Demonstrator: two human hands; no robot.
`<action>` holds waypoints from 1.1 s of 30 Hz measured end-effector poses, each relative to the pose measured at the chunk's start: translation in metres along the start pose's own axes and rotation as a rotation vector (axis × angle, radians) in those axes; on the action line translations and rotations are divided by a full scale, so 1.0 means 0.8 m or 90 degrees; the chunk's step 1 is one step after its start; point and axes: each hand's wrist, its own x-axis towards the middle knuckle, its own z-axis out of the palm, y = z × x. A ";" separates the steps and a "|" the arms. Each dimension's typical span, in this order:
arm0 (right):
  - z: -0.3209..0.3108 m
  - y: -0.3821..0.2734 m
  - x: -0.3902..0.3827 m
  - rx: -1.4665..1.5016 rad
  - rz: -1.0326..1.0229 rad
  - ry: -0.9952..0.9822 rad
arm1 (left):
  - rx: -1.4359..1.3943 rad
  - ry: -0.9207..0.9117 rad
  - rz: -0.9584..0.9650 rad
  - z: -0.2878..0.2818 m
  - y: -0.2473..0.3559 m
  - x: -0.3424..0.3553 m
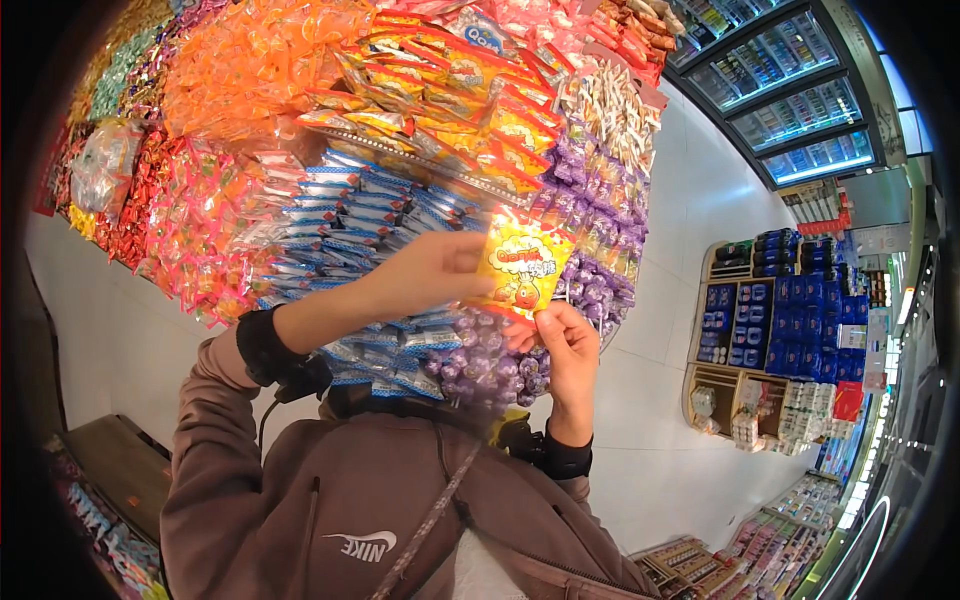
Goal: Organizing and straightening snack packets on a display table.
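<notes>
A small yellow candy packet (526,259) with red edges and a cartoon figure on its front is held upright above the candy display. My right hand (567,345) pinches its lower right corner between thumb and fingers. From the left, my left hand (432,270) grips the packet's left edge, its fingertips partly hidden and slightly blurred. Below my hands lie rows of blue-and-white candy packets (352,215) and purple wrapped candies (490,360). A pile of similar yellow-and-red packets (450,80) lies just beyond, behind a perforated divider (430,160).
Orange wrapped candies (235,80) and pink wrapped candies (205,225) fill the display's left side. To the right, past a pale tiled floor (655,340), stand a shelf of blue packages (800,320) and tall glass-door coolers (785,90).
</notes>
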 end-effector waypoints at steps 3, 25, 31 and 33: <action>0.001 -0.004 0.003 -0.003 0.002 -0.005 | -0.028 -0.003 0.007 0.004 0.007 0.000; 0.008 -0.003 0.000 -0.030 0.010 -0.013 | -0.141 0.012 -0.027 0.000 0.007 -0.011; 0.012 -0.005 0.001 -0.033 -0.007 -0.018 | -0.149 0.038 -0.033 -0.001 0.004 -0.011; 0.012 -0.006 0.001 -0.035 -0.007 -0.017 | -0.159 0.050 -0.039 0.001 0.006 -0.012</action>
